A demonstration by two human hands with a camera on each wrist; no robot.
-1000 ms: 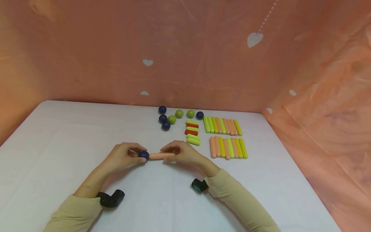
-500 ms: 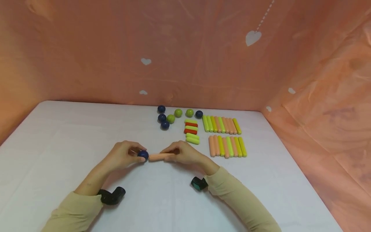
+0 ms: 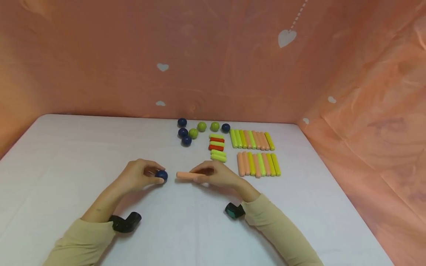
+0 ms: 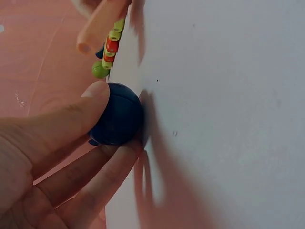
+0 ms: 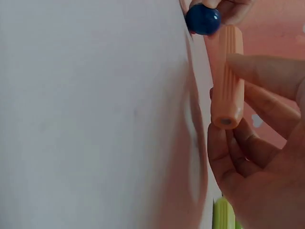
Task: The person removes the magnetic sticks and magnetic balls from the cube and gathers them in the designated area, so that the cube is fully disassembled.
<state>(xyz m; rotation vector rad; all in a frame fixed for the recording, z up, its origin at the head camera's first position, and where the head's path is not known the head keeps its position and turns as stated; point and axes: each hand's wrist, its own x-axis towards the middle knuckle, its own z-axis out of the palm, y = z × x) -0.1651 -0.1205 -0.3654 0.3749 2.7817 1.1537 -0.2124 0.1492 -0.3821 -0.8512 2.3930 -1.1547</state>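
Observation:
My left hand (image 3: 138,176) pinches a dark blue ball (image 3: 162,176) between thumb and fingers, close to the tabletop. In the left wrist view the thumb lies on the upper side of the ball (image 4: 119,114). To the right, my right hand (image 3: 217,175) holds a peach-coloured ribbed rod (image 3: 184,175) between thumb and fingers. The right wrist view shows a dark hole in the near end of the rod (image 5: 228,81). A short gap separates the far end of the rod from the ball. Both hands wear beige sleeves with black wrist cameras.
Behind the hands on the white table (image 3: 83,147) lie several blue balls (image 3: 182,133) and green balls (image 3: 201,126). Short red and light green rods (image 3: 217,147) form a column. Two rows of long rods (image 3: 252,139) in green, yellow and peach lie at the right.
The rod, earlier end to end with the blue ball, has moved right with my right hand, leaving a gap. The left hand keeps its hold on the ball. The head view has shifted slightly.

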